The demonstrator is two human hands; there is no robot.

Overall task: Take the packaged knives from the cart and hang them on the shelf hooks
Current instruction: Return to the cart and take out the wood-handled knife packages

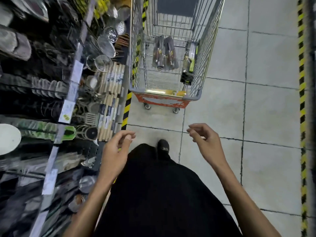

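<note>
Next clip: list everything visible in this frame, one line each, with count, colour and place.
shopping cart: one, silver wire with a red near panel, on the aisle ahead
packaged knives: two, dark, side by side on the cart bottom
green-yellow packs: count unclear, against the cart's right wall
shelf: one, dark, along the left
strainers: several, silver, on the shelf
wooden items: a row, pale wood, at the shelf front
hazard tape: two strips, yellow-black, by the shelf foot and far right
floor: grey tiles
shoe: one, black, bottom centre
left hand: empty, loosely curled, beside the shelf
right hand: empty, loosely curled, over the floor
</note>
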